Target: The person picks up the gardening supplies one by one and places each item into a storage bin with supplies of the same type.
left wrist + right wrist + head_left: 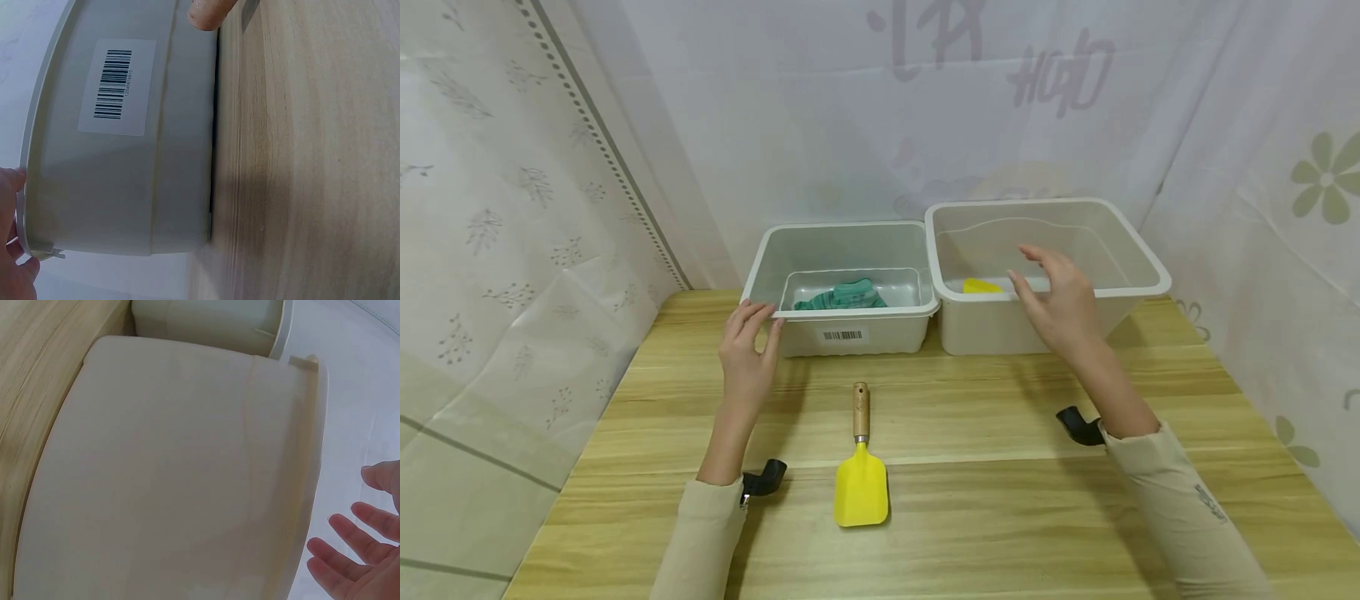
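Note:
My left hand (748,354) grips the front left corner of a grey plastic bin (880,313), thumb in front of the rim and fingers over it. Inside that bin lies a crumpled green striped fabric item (850,293). Above the front rim of a second, taller bin (992,329), my right hand (1063,304) hovers with spread fingers, holding nothing. In the right wrist view these fingers (356,540) stand apart from the rim. Part of a yellow object (981,286) shows in the taller bin; its kind is hidden.
A yellow shovel (861,492) with a wooden handle lies on the wooden table (985,517), in front of the bins and between the arms. The bins stand side by side against a patterned white curtain (850,108). A barcode label (115,87) is on the left bin's front.

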Action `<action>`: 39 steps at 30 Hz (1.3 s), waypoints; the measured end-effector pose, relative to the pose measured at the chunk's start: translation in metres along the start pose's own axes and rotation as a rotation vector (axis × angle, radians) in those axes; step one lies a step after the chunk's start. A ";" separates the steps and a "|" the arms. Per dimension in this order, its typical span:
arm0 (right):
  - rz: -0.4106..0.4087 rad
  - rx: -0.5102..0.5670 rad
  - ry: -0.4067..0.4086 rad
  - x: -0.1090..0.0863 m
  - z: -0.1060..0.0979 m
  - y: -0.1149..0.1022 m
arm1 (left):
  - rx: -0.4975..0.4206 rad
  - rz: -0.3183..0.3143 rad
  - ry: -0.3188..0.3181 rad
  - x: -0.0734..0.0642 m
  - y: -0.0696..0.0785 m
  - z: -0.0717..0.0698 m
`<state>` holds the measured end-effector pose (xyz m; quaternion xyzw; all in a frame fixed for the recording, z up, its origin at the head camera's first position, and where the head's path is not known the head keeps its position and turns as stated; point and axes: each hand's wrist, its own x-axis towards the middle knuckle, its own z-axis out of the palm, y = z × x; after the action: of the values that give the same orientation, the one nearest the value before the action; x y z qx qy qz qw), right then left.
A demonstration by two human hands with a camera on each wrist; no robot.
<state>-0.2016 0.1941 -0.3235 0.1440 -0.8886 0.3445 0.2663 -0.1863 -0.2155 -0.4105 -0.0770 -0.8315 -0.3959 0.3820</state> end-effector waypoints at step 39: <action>0.050 -0.066 0.109 -0.017 -0.033 0.033 | -0.002 -0.014 -0.017 0.000 0.002 -0.001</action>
<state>-0.1899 0.2417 -0.3303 0.0937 -0.8871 0.3288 0.3101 -0.1850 -0.2152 -0.4091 -0.0751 -0.8349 -0.3987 0.3720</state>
